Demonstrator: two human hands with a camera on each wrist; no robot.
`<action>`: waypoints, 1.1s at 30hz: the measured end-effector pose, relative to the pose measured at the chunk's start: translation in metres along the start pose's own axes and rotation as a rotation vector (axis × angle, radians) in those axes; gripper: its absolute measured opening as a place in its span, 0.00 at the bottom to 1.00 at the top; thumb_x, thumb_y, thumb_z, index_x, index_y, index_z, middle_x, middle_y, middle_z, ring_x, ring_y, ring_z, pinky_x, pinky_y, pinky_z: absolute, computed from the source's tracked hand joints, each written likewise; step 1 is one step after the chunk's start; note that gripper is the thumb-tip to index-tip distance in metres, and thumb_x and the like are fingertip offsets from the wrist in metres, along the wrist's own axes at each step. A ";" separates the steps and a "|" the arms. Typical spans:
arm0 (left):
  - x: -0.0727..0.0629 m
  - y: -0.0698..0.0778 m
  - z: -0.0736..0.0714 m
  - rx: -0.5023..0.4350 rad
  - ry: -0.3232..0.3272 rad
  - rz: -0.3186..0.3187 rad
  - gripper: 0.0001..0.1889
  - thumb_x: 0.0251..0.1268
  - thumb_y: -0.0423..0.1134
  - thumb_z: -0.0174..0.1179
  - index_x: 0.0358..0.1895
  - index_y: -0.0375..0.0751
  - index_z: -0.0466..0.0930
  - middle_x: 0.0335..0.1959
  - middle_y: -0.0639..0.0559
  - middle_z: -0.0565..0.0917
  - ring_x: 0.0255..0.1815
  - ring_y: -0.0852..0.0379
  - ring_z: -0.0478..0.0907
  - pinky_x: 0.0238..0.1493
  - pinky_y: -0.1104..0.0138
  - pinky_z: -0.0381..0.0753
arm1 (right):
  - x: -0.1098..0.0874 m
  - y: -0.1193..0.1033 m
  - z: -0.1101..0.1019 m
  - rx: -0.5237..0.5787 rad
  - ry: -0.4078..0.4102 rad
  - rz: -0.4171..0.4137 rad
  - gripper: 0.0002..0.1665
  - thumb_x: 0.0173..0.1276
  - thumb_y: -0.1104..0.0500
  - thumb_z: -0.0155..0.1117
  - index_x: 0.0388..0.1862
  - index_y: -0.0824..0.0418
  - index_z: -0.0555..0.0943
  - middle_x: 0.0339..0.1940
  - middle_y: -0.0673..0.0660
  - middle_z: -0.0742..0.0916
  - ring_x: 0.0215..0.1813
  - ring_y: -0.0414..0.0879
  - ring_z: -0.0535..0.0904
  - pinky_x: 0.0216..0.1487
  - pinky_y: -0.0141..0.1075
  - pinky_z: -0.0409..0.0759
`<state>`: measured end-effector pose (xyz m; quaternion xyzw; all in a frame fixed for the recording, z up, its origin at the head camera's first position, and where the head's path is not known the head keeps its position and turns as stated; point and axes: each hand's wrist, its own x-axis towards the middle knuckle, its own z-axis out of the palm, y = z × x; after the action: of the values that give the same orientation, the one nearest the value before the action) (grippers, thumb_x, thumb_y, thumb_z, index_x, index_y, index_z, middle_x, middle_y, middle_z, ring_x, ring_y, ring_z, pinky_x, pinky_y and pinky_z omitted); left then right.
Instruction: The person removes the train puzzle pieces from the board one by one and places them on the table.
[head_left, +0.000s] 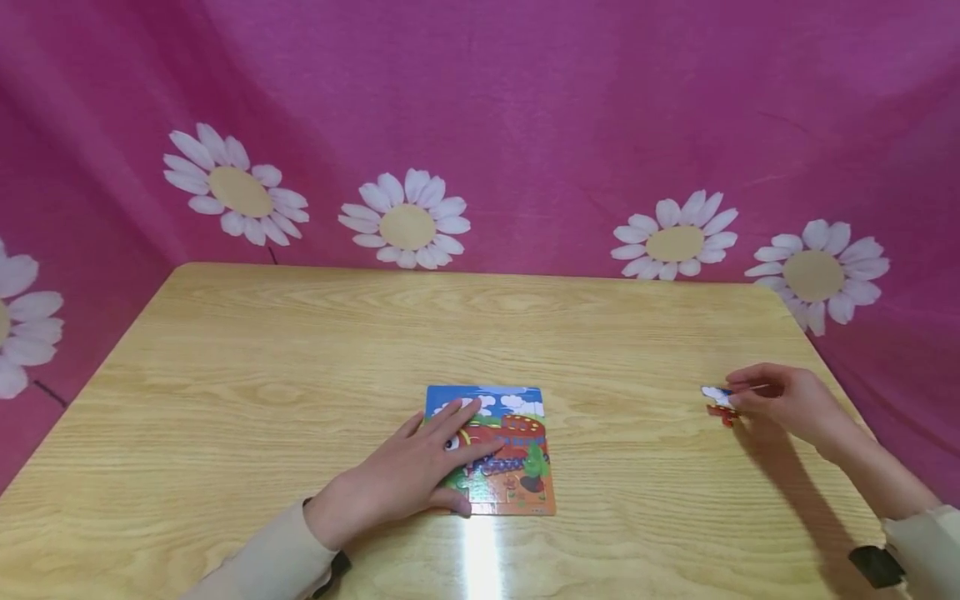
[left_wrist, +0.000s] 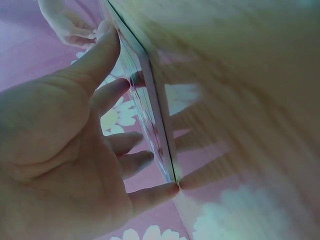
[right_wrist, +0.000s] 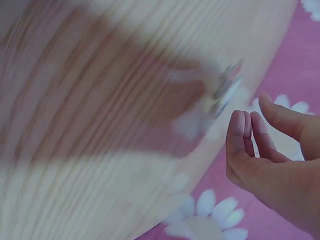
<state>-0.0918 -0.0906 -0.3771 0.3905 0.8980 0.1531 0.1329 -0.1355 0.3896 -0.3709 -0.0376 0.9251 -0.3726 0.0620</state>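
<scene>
A square jigsaw puzzle (head_left: pixel 525 496), with a cartoon picture of blue sky, white clouds and a red figure, lies near the middle of the table. My left hand (head_left: pixel 420 462) rests on it, fingers spread across the left part and thumb at the front edge. In the left wrist view, the fingertips of the left hand (left_wrist: pixel 60 135) touch the puzzle's face and edge. To the far right, my right hand (head_left: pixel 798 408) hovers beside loose puzzle pieces (head_left: pixel 717 397), white, blue and red. In the right wrist view, a gap separates its thumb and fingers (right_wrist: pixel 247 135), with the blurred pieces (right_wrist: pixel 227 90) just beyond the fingertips.
The light wooden table (head_left: pixel 300 358) has rounded far corners and a glossy surface with a bright reflection near its front. A pink cloth (head_left: pixel 525 108) with large white daisies hangs behind and along the sides.
</scene>
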 end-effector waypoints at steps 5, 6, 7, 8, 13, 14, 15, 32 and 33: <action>-0.007 -0.002 0.000 -0.017 0.016 -0.027 0.36 0.63 0.59 0.59 0.75 0.57 0.64 0.79 0.39 0.50 0.78 0.42 0.44 0.68 0.38 0.54 | 0.002 -0.040 0.026 0.118 -0.060 -0.030 0.21 0.70 0.64 0.63 0.55 0.78 0.76 0.44 0.66 0.86 0.36 0.35 0.81 0.32 0.33 0.81; -0.009 -0.003 0.001 -0.022 0.020 -0.036 0.36 0.63 0.59 0.59 0.75 0.57 0.64 0.78 0.39 0.49 0.78 0.42 0.44 0.69 0.38 0.54 | 0.003 -0.048 0.033 0.140 -0.078 -0.038 0.21 0.70 0.64 0.63 0.55 0.78 0.76 0.46 0.68 0.86 0.37 0.35 0.82 0.33 0.33 0.81; -0.010 -0.003 0.001 -0.026 0.024 -0.045 0.35 0.64 0.58 0.58 0.75 0.58 0.63 0.79 0.38 0.49 0.78 0.41 0.44 0.69 0.38 0.54 | 0.005 -0.057 0.040 0.160 -0.095 -0.045 0.20 0.70 0.64 0.63 0.56 0.77 0.76 0.48 0.69 0.85 0.38 0.35 0.81 0.34 0.32 0.81; -0.012 -0.004 0.002 -0.028 0.029 -0.052 0.35 0.65 0.58 0.58 0.75 0.59 0.63 0.79 0.38 0.48 0.78 0.41 0.43 0.69 0.38 0.54 | 0.007 -0.065 0.048 0.181 -0.114 -0.048 0.20 0.70 0.64 0.63 0.56 0.76 0.77 0.49 0.69 0.85 0.40 0.35 0.81 0.36 0.31 0.81; -0.017 -0.004 0.003 -0.041 0.035 -0.086 0.33 0.68 0.57 0.56 0.75 0.65 0.60 0.79 0.38 0.46 0.78 0.40 0.42 0.69 0.37 0.52 | 0.021 -0.101 0.086 0.314 -0.217 -0.035 0.20 0.70 0.66 0.62 0.57 0.76 0.76 0.51 0.68 0.85 0.46 0.41 0.83 0.45 0.31 0.81; -0.018 -0.004 0.003 -0.040 0.036 -0.088 0.33 0.68 0.57 0.55 0.76 0.66 0.59 0.79 0.37 0.46 0.78 0.40 0.43 0.69 0.37 0.53 | 0.024 -0.107 0.094 0.342 -0.238 -0.033 0.20 0.70 0.67 0.62 0.57 0.77 0.76 0.51 0.68 0.85 0.47 0.44 0.84 0.47 0.31 0.81; -0.018 -0.004 0.003 -0.040 0.037 -0.092 0.32 0.69 0.56 0.55 0.76 0.67 0.59 0.79 0.37 0.47 0.78 0.40 0.43 0.69 0.37 0.53 | 0.026 -0.113 0.102 0.372 -0.259 -0.034 0.20 0.70 0.68 0.62 0.58 0.77 0.75 0.51 0.69 0.85 0.49 0.47 0.84 0.48 0.32 0.81; -0.017 -0.002 0.001 -0.017 0.050 -0.093 0.32 0.69 0.54 0.56 0.75 0.64 0.61 0.78 0.37 0.50 0.78 0.39 0.47 0.66 0.35 0.56 | 0.047 -0.172 0.156 0.359 -0.394 0.014 0.17 0.69 0.67 0.62 0.51 0.79 0.78 0.39 0.65 0.87 0.40 0.49 0.86 0.46 0.41 0.84; -0.016 -0.002 0.001 -0.016 0.048 -0.095 0.32 0.69 0.54 0.56 0.75 0.64 0.61 0.78 0.37 0.50 0.78 0.39 0.47 0.66 0.35 0.56 | 0.048 -0.172 0.156 0.355 -0.395 0.012 0.17 0.69 0.67 0.62 0.51 0.79 0.78 0.39 0.65 0.87 0.40 0.50 0.86 0.46 0.42 0.84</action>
<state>-0.0817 -0.1038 -0.3768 0.3426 0.9172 0.1631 0.1216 -0.1565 0.1532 -0.3672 -0.0926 0.8154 -0.5141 0.2493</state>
